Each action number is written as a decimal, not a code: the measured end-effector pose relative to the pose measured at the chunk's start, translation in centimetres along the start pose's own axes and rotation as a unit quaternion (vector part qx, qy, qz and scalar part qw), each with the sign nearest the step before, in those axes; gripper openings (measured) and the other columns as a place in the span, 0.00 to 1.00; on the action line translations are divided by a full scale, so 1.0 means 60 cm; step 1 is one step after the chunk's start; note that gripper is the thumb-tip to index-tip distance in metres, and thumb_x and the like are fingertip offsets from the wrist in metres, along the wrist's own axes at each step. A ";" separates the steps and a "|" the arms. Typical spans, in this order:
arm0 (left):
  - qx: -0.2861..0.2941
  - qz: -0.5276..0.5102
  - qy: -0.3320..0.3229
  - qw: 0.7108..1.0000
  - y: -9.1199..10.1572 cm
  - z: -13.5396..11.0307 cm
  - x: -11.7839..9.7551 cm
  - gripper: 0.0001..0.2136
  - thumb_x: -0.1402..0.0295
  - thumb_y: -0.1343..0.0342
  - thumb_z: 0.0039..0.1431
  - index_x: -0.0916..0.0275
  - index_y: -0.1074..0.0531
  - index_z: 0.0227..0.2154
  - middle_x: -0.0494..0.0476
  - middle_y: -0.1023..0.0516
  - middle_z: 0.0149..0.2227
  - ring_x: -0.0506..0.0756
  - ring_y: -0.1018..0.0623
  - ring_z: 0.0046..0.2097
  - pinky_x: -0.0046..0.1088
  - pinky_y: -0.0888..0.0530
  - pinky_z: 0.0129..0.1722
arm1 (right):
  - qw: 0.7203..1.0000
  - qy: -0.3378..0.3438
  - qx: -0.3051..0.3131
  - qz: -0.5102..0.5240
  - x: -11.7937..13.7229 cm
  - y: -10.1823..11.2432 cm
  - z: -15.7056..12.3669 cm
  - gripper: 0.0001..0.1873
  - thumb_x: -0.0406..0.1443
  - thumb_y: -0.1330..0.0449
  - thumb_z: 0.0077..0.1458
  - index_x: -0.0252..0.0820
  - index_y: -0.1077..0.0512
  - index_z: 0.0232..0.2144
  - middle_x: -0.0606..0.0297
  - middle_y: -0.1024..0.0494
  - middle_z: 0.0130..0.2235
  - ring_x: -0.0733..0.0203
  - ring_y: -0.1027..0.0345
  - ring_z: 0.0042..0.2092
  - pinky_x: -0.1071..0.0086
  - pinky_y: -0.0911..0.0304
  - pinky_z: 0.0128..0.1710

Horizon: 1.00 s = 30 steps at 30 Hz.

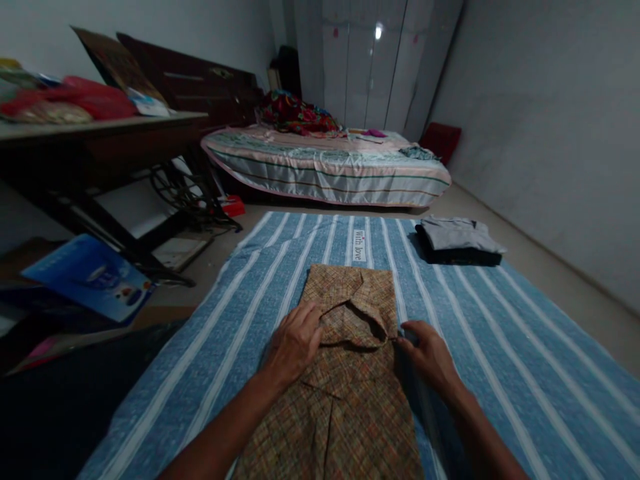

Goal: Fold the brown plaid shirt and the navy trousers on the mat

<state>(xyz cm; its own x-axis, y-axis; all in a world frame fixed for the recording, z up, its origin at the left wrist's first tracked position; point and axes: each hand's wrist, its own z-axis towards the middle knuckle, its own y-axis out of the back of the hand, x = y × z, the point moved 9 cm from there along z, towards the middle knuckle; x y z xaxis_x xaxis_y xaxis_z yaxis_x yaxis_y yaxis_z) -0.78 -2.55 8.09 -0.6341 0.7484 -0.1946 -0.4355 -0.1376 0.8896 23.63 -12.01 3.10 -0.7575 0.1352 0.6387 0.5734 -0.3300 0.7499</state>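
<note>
A brown checked shirt lies folded lengthwise on a blue mat with white stripes, collar towards me. My left hand rests flat on the shirt's left side beside the collar, fingers stretched out. On the shirt's right edge, my right hand pinches the fabric near the collar with fingers pressed together.
A folded stack of grey and dark clothes sits on the mat's far right. Beyond lies a low bed with a crumpled colourful cloth. At left stand a dark table piled with red things and a blue box.
</note>
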 end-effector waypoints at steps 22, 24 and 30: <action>0.072 0.043 0.025 0.996 0.011 -0.034 0.017 0.28 0.85 0.54 0.46 0.58 0.35 0.51 0.60 0.33 0.56 0.57 0.35 0.59 0.39 0.33 0.55 | 0.912 0.288 -0.097 -0.274 0.126 -0.044 -0.042 0.27 0.23 0.56 0.56 0.34 0.41 0.57 0.51 0.33 0.54 0.48 0.43 0.56 0.58 0.39 0.51; 0.075 0.053 0.006 0.996 0.003 -0.027 0.017 0.27 0.85 0.54 0.48 0.58 0.35 0.50 0.61 0.33 0.56 0.57 0.36 0.59 0.39 0.34 0.54 | 0.900 0.311 -0.075 -0.295 0.137 -0.048 -0.039 0.27 0.22 0.55 0.55 0.35 0.39 0.57 0.51 0.33 0.54 0.48 0.41 0.55 0.59 0.38 0.50; 0.123 0.087 -0.050 0.987 -0.013 -0.004 0.008 0.23 0.82 0.55 0.53 0.62 0.35 0.52 0.64 0.32 0.55 0.60 0.35 0.58 0.40 0.35 0.54 | 0.880 0.376 -0.036 -0.287 0.149 -0.057 -0.027 0.15 0.24 0.50 0.55 0.35 0.30 0.42 0.50 0.30 0.48 0.49 0.37 0.48 0.60 0.39 0.47</action>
<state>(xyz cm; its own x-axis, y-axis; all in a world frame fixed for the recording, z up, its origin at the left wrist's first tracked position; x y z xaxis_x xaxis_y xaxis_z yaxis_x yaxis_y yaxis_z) -0.89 -2.21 7.18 -0.6135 0.7897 0.0012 -0.1497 -0.1178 0.9817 14.39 -11.17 5.94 -0.9238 -0.3491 -0.1575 0.0273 -0.4703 0.8821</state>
